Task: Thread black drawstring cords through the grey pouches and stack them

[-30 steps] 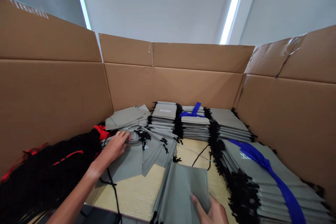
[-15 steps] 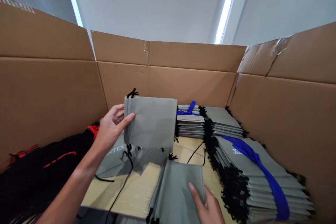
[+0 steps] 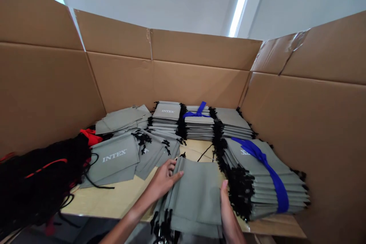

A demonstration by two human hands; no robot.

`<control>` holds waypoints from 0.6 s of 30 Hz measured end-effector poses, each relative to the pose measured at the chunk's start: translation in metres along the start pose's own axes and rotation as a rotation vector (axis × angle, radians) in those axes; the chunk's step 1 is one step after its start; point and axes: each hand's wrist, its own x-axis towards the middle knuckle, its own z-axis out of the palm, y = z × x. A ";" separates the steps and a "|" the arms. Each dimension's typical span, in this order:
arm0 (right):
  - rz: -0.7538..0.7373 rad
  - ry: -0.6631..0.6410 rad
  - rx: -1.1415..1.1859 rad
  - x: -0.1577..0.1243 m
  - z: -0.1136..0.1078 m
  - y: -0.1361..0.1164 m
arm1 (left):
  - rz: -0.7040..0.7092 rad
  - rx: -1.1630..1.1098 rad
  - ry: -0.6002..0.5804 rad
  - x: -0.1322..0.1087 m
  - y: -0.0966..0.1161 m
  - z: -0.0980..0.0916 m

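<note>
In the head view, a stack of grey drawstring bags (image 3: 197, 194) lies at the front middle, with black cord ends along its left side. My left hand (image 3: 167, 177) pinches the upper left edge of the top bag, thumb on top and fingers at the side. Along the stack's right edge lies my right hand (image 3: 228, 213), stretched out and touching the side; its other fingers are hidden. Loose grey bags printed INTEX (image 3: 114, 156) are spread to the left of the stack.
Cardboard walls (image 3: 200, 80) enclose the wooden tabletop (image 3: 100, 202). On the right stands a bag bundle tied with a blue strap (image 3: 265, 171). Neat bag piles (image 3: 167, 112) line the back. A heap of black cords (image 3: 42, 183) with red bits fills the left.
My left hand has lowered a grey bag from the upper left onto the front stack. My right hand has shifted from the stack's top to its right edge. The camera view has shifted.
</note>
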 end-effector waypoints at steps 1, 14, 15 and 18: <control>0.037 -0.014 0.035 0.000 0.000 -0.001 | 0.012 0.053 0.033 -0.001 -0.002 -0.001; 0.012 -0.271 0.013 -0.010 0.009 -0.007 | 0.095 0.193 0.037 -0.093 0.035 -0.049; 0.015 -0.273 0.010 -0.010 0.009 -0.007 | 0.020 0.183 -0.150 -0.109 0.031 -0.059; 0.021 -0.282 0.015 -0.009 0.008 -0.006 | -0.153 0.244 -0.576 -0.152 -0.008 -0.075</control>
